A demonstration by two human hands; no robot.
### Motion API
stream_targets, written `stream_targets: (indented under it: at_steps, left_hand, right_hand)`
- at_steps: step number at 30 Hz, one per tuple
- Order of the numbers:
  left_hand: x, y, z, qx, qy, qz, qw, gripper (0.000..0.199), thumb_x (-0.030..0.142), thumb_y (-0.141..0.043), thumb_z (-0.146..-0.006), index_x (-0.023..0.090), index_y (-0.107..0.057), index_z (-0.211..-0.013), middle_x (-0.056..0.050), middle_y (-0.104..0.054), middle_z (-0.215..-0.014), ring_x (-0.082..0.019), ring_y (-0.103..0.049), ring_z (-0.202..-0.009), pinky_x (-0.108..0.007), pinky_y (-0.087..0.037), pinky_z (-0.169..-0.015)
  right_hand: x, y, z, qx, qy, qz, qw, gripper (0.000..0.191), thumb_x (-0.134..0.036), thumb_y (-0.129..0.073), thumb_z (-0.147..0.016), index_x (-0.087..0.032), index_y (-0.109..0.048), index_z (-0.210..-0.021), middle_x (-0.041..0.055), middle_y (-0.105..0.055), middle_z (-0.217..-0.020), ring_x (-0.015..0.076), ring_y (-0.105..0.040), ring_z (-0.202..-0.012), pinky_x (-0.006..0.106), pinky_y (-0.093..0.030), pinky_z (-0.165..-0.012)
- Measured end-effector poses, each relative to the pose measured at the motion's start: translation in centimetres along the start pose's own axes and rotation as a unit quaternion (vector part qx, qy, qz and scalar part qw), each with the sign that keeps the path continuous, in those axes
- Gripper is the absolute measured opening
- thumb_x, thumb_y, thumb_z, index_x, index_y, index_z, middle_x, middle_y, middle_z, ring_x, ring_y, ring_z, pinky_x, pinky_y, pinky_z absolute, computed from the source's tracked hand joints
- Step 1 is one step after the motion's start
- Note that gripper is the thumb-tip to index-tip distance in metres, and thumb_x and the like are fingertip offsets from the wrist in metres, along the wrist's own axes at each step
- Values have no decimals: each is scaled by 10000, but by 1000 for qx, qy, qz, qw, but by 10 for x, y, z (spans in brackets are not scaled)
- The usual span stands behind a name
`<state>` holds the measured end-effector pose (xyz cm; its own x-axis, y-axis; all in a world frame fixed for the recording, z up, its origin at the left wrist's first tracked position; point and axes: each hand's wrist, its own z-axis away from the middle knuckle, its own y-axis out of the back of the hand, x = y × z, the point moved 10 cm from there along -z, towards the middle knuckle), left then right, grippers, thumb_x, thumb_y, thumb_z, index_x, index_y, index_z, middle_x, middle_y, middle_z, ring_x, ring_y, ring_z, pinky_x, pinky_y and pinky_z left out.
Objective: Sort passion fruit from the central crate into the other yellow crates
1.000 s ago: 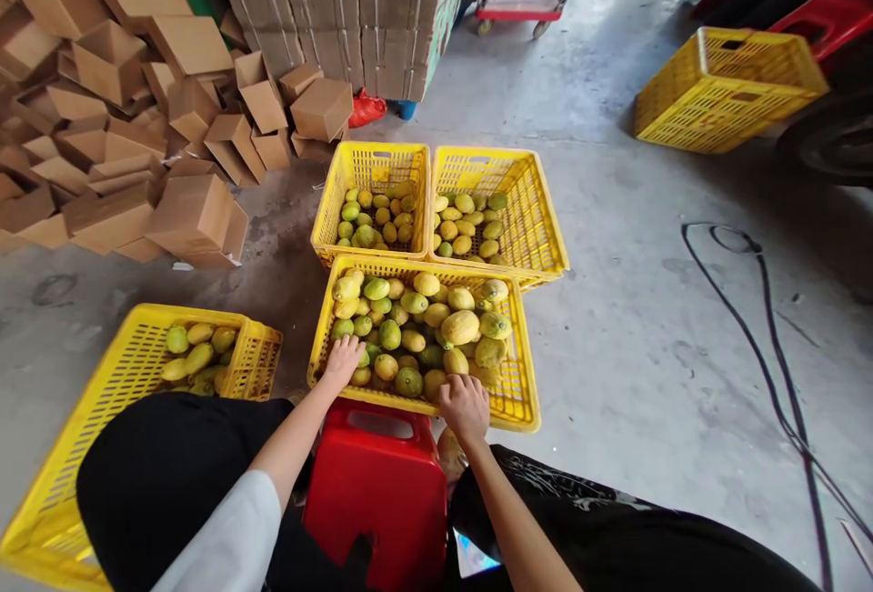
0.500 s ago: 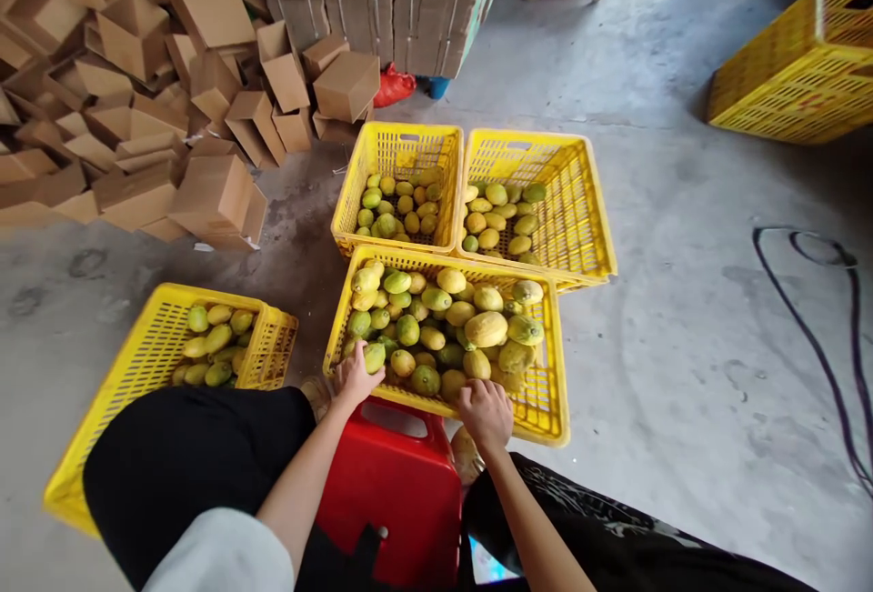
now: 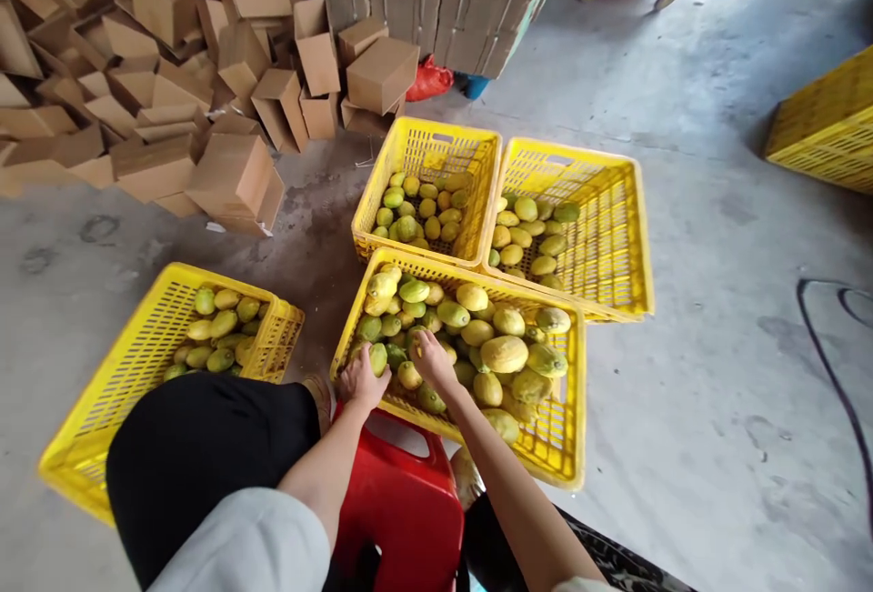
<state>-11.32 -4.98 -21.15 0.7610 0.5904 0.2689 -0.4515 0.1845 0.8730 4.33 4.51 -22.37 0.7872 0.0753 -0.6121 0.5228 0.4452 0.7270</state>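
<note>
A yellow crate (image 3: pixel 581 410) full of green and yellow fruits stands in front of me, slightly tilted in view. At its near left corner my left hand (image 3: pixel 363 379) is closed round a green-yellow fruit (image 3: pixel 377 358). My right hand (image 3: pixel 432 360) reaches over the middle left of the same crate, its fingers curled down among the fruits; what they hold, if anything, is hidden. Large yellow fruits (image 3: pixel 505 355) lie to the right of that hand.
Behind stand two yellow crates (image 3: pixel 496 201) with fruits. Another crate (image 3: pixel 123 374) with fruits is at the left, by my knee. A red stool (image 3: pixel 402 510) is between my legs. Cardboard boxes (image 3: pixel 235 175) pile up at the back left; a yellow crate (image 3: pixel 825 119) stands far right.
My right hand has moved from the crate's near edge up and left onto the fruits, close to my left hand. My left hand still grips a fruit. The view has shifted.
</note>
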Motion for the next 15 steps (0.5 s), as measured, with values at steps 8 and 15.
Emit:
stream_targets:
  at_steps: [8, 15]
  left_hand:
    - [3, -1, 3, -59, 20, -11, 998, 625, 487, -577, -844, 152, -542, -1371, -161, -701, -1184, -315, -685, -1060, -401, -521, -862]
    - [3, 3, 6, -72, 31, -14, 997, 632, 528, -596, -822, 171, -561, -1343, -149, -730, -1091, -305, -700, -1011, -392, -518, -866]
  right_hand:
    - [-43, -56, -85, 0, -80, -81, 993, 765, -349, -680, -815, -172, -322, -1467, 190, -502, -1272, 353, -578, -1166, 447, -499, -967]
    - [-47, -79, -121, -3, -102, -81, 991, 634, -341, -523, -903, -226, -284, -1479, 159, -547, -1126, 291, -641, -861, 410, -550, -741]
